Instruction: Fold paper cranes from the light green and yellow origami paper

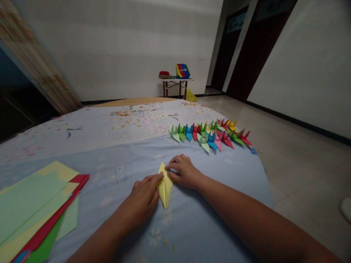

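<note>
A piece of yellow folded paper (166, 190), shaped like a narrow diamond with a slit down its lower half, lies on the blue cloth in front of me. My left hand (146, 190) presses the paper's left edge with its fingertips. On the other side, my right hand (186, 171) has its thumb and fingers curled at the upper right edge, gripping the paper. Both hands rest low on the cloth, and the fingertips partly cover the paper's sides.
Several folded paper cranes (204, 141) in many colours stand in rows at the table's right. Loose coloured paper sheets (33, 204) are stacked at the left. A floral cloth (93, 120) covers the far part. Beyond, a small table (175, 79) stands against the wall.
</note>
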Action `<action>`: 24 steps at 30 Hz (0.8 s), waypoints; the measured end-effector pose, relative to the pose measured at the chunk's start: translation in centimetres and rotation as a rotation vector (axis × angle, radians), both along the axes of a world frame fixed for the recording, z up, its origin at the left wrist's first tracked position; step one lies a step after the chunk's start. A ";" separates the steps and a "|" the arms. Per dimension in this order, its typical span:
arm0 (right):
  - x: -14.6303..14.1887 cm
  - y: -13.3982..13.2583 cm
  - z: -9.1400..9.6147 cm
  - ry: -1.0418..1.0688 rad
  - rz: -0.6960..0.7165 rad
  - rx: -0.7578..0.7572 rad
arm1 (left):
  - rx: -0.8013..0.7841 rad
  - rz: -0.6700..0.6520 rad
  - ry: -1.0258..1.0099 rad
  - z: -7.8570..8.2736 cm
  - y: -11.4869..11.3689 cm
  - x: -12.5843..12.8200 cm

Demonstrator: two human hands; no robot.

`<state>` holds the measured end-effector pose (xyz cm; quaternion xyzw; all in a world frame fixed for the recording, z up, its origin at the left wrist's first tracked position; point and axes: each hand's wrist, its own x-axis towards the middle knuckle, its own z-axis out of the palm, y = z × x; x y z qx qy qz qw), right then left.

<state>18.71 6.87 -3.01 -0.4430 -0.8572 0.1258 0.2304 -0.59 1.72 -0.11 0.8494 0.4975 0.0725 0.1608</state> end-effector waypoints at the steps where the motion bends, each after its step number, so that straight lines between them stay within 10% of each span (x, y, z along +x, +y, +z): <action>1: 0.0 -0.1 0.2 -0.011 0.010 -0.001 | 0.011 -0.002 -0.007 -0.2 0.1 -0.1; 12: 0.4 -0.5 0.7 -0.078 0.070 0.009 | 0.074 0.036 0.096 -1.7 0.8 -0.6; 24: 0.4 -0.3 0.3 -0.068 0.059 0.001 | -0.029 -0.049 0.008 0.0 0.8 -1.9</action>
